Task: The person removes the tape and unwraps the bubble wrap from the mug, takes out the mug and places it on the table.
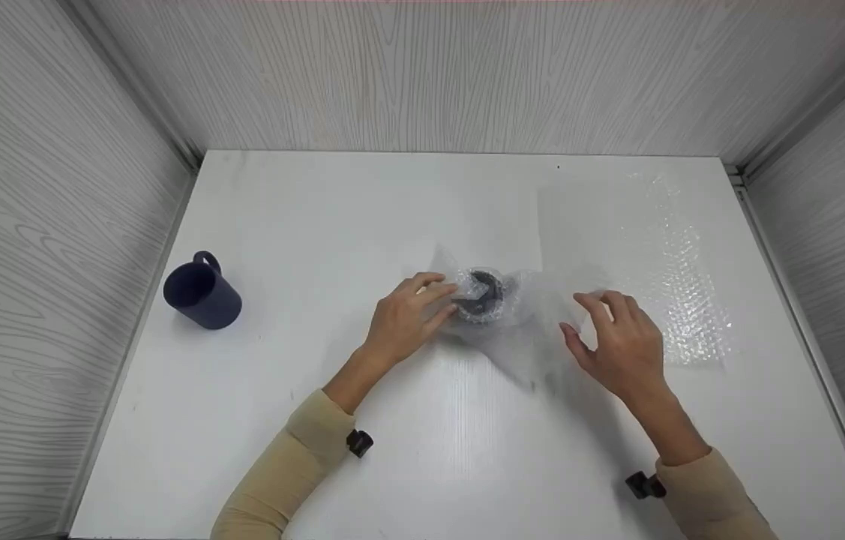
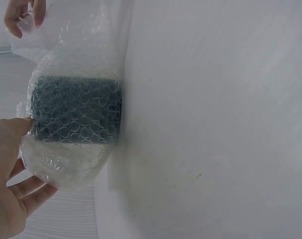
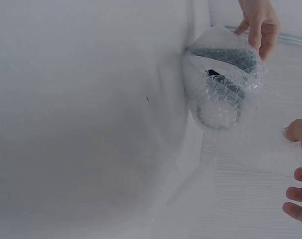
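A dark mug [image 2: 76, 109] stands near the table's middle, wrapped in clear bubble wrap [image 1: 534, 322]. Through the film its rounded handle [image 3: 220, 124] shows in the right wrist view. My left hand [image 1: 407, 319] holds the wrap at the mug's left side, thumb and fingers spread around it. To the right, my right hand [image 1: 621, 349] holds the loose end of the wrap with bent fingers, thumb and index a little apart. That loose end stretches from the mug towards this hand. Film over the mug partly covers its opening.
A dark blue mug [image 1: 205, 296] sits at the table's left, its handle towards the back. Another flat sheet of bubble wrap [image 1: 681, 277] lies on the right part of the white table [image 1: 362, 202]. Pale wood-grain panels [image 1: 422, 75] enclose the back and sides.
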`<state>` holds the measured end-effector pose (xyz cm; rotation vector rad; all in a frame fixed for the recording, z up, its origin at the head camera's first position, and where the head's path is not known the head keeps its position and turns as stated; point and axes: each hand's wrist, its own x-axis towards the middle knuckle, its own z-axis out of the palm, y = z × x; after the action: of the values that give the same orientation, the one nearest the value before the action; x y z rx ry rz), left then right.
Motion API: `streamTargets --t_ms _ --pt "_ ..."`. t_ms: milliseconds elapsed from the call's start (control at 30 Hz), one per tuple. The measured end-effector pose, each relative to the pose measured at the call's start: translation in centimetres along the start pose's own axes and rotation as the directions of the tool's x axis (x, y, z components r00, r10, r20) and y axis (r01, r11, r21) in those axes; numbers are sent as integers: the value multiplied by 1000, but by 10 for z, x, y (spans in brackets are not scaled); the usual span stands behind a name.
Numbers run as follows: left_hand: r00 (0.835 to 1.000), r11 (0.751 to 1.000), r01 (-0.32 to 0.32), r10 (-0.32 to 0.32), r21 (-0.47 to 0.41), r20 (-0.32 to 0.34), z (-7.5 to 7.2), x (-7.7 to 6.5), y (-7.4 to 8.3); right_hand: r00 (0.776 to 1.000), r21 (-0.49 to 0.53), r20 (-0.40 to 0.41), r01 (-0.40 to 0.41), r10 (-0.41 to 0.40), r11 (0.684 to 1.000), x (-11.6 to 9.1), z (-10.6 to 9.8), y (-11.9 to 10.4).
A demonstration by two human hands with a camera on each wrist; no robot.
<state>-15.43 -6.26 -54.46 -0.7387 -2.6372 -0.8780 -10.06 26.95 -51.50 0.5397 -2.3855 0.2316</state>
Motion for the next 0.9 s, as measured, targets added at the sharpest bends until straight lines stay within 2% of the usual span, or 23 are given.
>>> streamTargets --t_ms 333,733,900 --pt "1000 1000 -3 2 -12 -4 -1 0 0 999 -20 5 -42 42 999 -7 0 6" --pt "1000 1000 0 0 -12 3 -1 0 1 989 -92 73 -124 131 988 -19 0 16" --pt "1000 1000 0 0 -4 0 -1 0 1 985 -101 68 -151 159 983 -23 1 20"
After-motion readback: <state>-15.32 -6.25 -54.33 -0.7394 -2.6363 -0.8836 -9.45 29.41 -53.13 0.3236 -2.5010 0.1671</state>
